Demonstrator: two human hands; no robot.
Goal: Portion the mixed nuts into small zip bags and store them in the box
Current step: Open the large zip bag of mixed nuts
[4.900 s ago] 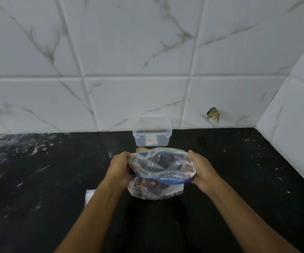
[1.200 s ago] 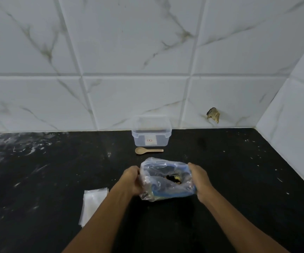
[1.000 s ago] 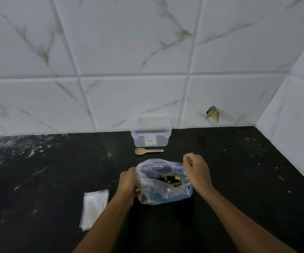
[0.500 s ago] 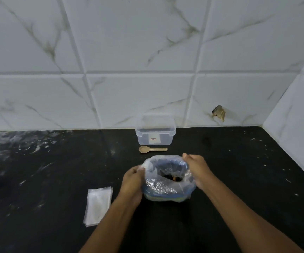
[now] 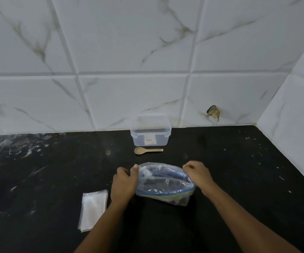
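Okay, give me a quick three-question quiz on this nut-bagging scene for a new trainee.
1. True or false: the wooden spoon lies inside the plastic box.
2. Which hands grip the big zip bag? A) left only B) right only C) both
3. Fill in: the stack of small bags lies on the countertop on the person's ____ side.

Key: 1 false, it lies in front of the box; 2 C, left hand and right hand; 3 left.

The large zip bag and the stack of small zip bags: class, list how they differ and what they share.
1. The large zip bag is bulging with dark contents; the stack of small zip bags lies flat.
2. The left hand and right hand hold the large bag; the stack lies untouched.

Both are clear plastic on the black counter.
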